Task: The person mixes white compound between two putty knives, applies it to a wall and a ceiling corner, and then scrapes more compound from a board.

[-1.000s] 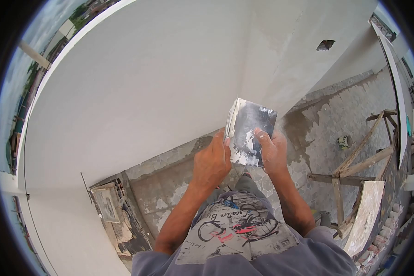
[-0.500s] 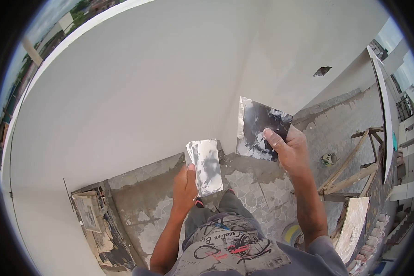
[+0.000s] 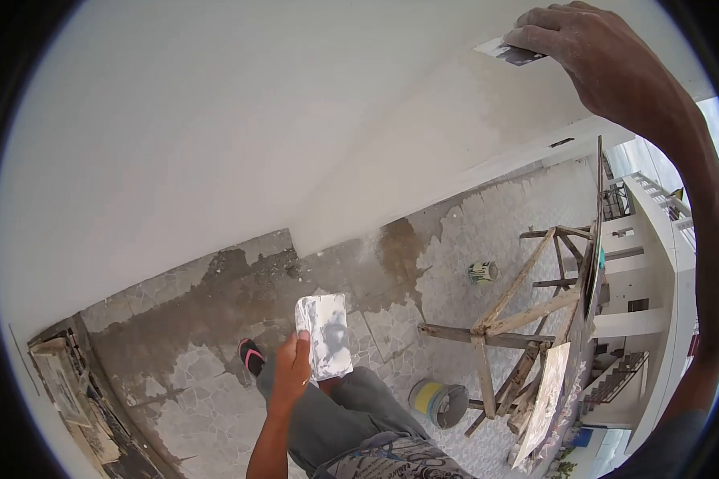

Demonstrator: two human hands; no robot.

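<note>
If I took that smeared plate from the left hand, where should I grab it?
Probably by the long free edge of the plate, coming from the person's right, thumb on the smeared face and fingers behind. It looks flat enough to pinch, and the left hand covers part of the opposite edge.

No text, brand or number can be read with certainty. On the T-shirt (image 3: 387,461), dark printed strokes are shown at the lower edge of the head view, but they are cut off and foreshortened too much to be made out; in the views taken earlier, the word "Creative" can be read on its printed front panel, followed by the letters "Bi". On the small paint bucket (image 3: 481,273), a green and yellow printed label is seen, its lettering too small to be read. On the larger bucket (image 3: 428,401), a yellow band is seen, with no wording made out.
</note>
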